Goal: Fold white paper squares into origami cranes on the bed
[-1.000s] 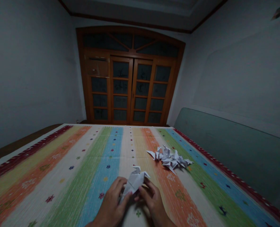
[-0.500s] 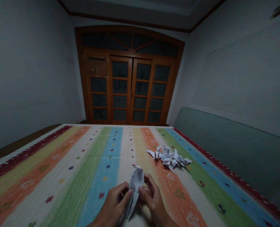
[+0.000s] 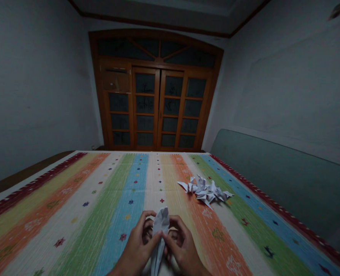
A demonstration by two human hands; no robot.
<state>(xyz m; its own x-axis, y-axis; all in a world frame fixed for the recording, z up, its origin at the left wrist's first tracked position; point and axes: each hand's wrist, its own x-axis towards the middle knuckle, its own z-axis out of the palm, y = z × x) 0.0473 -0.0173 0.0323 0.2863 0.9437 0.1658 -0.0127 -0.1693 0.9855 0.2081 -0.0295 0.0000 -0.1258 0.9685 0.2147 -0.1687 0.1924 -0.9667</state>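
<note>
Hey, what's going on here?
A person is holding a folded white paper upright between their left hand and right hand, just above a striped mat. A small pile of origami cranes lies on the mat, ahead and to the right of the hands.

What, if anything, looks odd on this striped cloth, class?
Nothing looks damaged. The paper cranes lie jumbled in a heap on the striped cloth, apart from the folded paper between the left hand and right hand.

I've got a folded white paper crane (image 3: 160, 237) held upright at bottom centre, narrow, its lower point running off the frame.
</note>
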